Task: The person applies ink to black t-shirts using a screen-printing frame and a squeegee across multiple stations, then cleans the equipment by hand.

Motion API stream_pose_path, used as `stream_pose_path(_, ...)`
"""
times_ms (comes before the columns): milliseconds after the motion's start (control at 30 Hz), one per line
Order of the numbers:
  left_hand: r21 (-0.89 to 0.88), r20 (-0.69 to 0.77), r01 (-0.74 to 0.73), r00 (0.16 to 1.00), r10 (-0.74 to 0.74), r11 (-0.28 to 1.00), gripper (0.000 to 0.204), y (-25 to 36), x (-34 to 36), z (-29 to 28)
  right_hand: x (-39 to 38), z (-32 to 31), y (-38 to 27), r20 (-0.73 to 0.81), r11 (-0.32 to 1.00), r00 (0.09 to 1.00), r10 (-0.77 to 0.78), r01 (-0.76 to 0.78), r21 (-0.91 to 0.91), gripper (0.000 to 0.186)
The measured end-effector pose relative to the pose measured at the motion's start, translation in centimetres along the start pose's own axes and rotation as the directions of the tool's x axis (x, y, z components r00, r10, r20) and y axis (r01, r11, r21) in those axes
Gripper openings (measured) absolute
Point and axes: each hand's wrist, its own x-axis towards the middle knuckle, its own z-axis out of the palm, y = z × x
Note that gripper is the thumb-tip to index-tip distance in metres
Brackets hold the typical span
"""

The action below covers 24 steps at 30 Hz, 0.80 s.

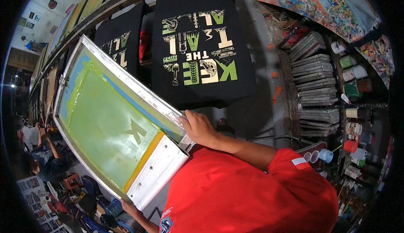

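Note:
A screen-printing frame [153, 100] is tilted up in front of me, its mesh [107, 121] smeared with green ink around a small letter-like stencil. A white bar [153, 176] with several screws runs along its near side. My right hand [198, 127] is closed around the frame's near right corner. Lower down, my left hand [131, 209] is at the frame's near left corner, mostly hidden, its fingers behind the edge. Beyond the frame, a black T-shirt [204, 92] with a green, cream and white print lies flat, and a second black T-shirt [122, 26] is partly covered by the frame.
Stacked flat frames or boards [315, 81] stand on a rack at the right. Paint tubs [352, 87] and cups [325, 155] crowd the shelves there. An ink-splattered board [328, 14] leans at the upper right. Another person [44, 157] is at the far left, near an orange stool [72, 181].

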Motion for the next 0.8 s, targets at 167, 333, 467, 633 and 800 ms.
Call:
stream_pose_path(167, 0.02, -0.031, 0.06, 0.998, -0.059, 0.998, 0.055, 0.0, -0.9, 0.3, 0.2, 0.0, 0.0, -0.004, 0.999, 1.0, -0.024, 0.024, -0.043, 0.032)
stream_pose_path(333, 0.002, -0.058, -0.047, 0.997, 0.047, 0.999, 0.048, 1.1, 0.3, 1.2, 0.4, 0.4, 0.0, -0.048, 1.0, 0.999, -0.025, 0.025, -0.011, 0.031)
stream_pose_path(467, -0.02, 0.033, -0.074, 0.997, 0.075, 0.997, 0.044, 0.8, 5.1, 1.1, 0.8, 1.0, -1.0, -0.097, 1.0, 0.995, -0.017, 0.016, -0.011, 0.03)
stream_pose_path(633, -0.006, 0.2, -0.141, 0.97, 0.14, 0.99, 0.045, 2.6, 14.2, 3.1, 1.4, 3.3, -2.4, -0.202, 0.998, 0.978, 0.056, -0.062, -0.025, 0.029)
stream_pose_path(800, -0.083, 0.184, -0.192, 0.961, 0.204, 0.978, 0.044, 3.8, 26.1, 6.8, 2.9, 8.9, -3.3, -0.358, 0.986, 0.925, 0.127, -0.155, -0.052, 0.03)
